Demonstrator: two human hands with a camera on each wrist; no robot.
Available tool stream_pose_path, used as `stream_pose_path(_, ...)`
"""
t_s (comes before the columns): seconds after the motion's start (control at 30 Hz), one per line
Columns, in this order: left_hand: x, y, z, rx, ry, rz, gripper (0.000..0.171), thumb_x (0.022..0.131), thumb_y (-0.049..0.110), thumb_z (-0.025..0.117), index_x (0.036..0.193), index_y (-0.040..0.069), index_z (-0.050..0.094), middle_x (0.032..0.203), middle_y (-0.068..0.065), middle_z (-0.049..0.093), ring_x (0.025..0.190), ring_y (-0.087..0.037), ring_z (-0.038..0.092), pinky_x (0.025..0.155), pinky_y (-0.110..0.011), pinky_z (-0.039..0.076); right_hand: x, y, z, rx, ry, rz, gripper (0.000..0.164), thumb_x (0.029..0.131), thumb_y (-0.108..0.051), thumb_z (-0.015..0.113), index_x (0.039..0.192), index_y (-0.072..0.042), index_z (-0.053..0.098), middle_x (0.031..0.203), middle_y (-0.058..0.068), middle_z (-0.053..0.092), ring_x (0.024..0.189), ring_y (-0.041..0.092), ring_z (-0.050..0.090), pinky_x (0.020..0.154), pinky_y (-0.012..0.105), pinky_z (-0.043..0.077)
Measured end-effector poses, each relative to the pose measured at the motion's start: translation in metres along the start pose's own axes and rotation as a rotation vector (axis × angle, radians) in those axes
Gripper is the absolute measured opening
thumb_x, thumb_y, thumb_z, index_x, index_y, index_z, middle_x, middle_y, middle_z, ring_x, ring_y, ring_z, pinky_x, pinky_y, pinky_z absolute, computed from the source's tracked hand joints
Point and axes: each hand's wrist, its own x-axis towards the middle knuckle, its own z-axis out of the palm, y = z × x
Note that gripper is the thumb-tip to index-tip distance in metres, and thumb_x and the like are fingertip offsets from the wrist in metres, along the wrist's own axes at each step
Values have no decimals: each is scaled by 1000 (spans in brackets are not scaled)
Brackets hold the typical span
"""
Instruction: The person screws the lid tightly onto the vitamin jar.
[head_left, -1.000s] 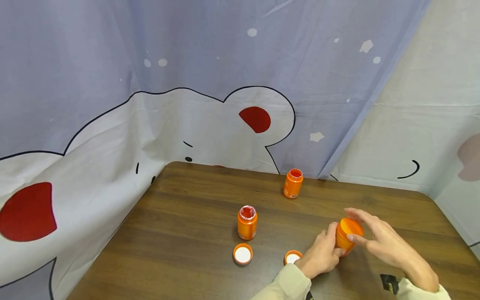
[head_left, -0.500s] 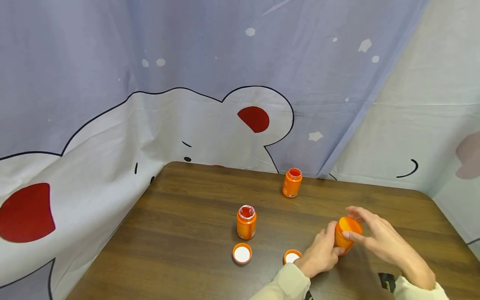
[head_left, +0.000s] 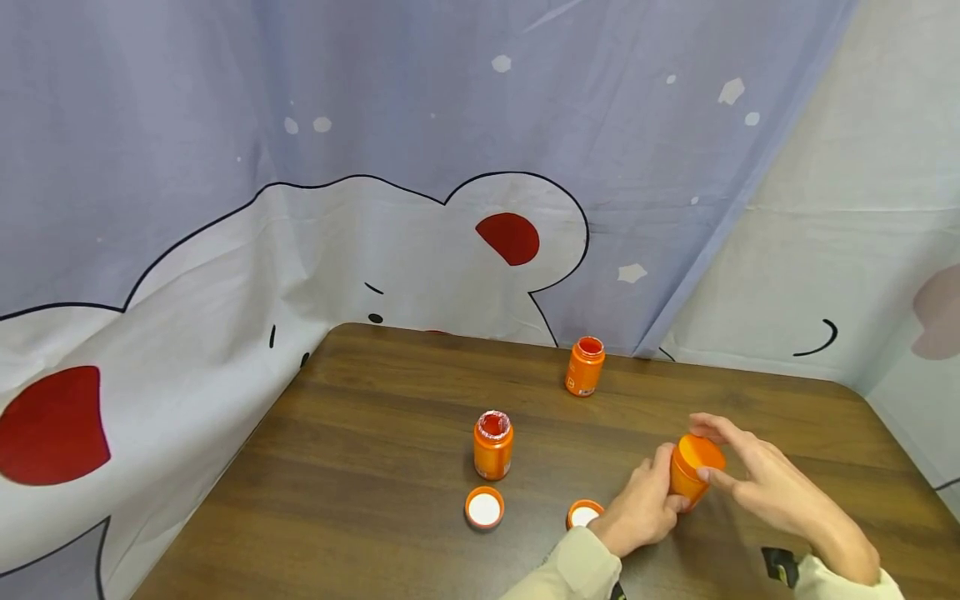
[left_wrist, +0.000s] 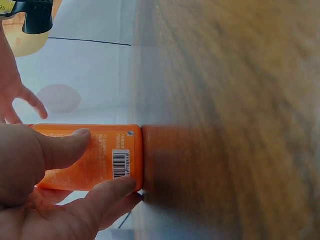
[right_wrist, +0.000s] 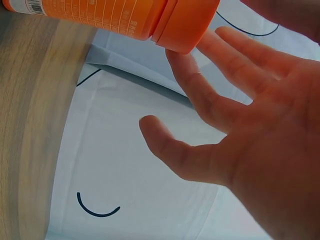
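The orange bottle (left_wrist: 102, 162), pale-printed with a barcode (left_wrist: 120, 164) near its base, stands on the counter (head_left: 360, 467) at the head view's lower right, lid (head_left: 699, 452) on. The left hand (head_left: 637, 510) wraps its fingers round the body; the right hand (head_left: 783, 493) spreads its fingers wide about the lid, their grip unclear. Wood stretches from the counter's left edge to an open jar (head_left: 492, 457), lower centre; another jar (head_left: 584, 373) sits near the back edge.

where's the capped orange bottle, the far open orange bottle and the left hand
Capped orange bottle (left_wrist: 102, 156), left wrist view: printed side of its body
Far open orange bottle (head_left: 585, 373), head view: front of its body
Left hand (head_left: 641, 510), head view: back of the hand
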Motion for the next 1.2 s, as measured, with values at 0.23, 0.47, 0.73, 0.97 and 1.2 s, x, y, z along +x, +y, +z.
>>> stream_pose_path(0.23,0,0,1,15,5,-2,57,83,21,67,128,27,33,100,2,51,85,-5,52,71,-23,46,3,1,0,-24,19,35,53,82,-24,69,126,-7,46,111,7,61,101,33,54,79,53,39)
stream_pose_path(0.47,0,1,0,10,-6,-14,58,84,21,67,129,28,32,101,2,51,86,-6,52,72,-24,46,5,2,0,-14,18,53,51,81,-26,70,121,-4,49,115,13,58,99,36,55,77,55,40)
stream_pose_path(0.73,0,-1,0,19,3,25,57,84,20,67,129,25,32,101,2,51,87,-6,52,72,-22,46,4,0,0,-11,12,84,55,81,-33,69,122,-4,48,117,14,56,103,36,52,80,55,38)
stream_pose_path(0.97,0,-2,1,23,12,37,57,84,20,67,129,24,33,98,3,51,84,-5,51,71,-21,45,0,-1,-1,2,-9,38,59,81,-29,70,130,-10,44,124,13,53,109,37,49,81,58,35)
stream_pose_path(1.2,0,0,1,14,6,4,57,83,20,67,129,25,33,100,2,52,85,-5,51,70,-22,45,0,1,1,-29,3,4,50,82,-22,69,125,-10,48,119,9,57,105,34,50,80,54,36)
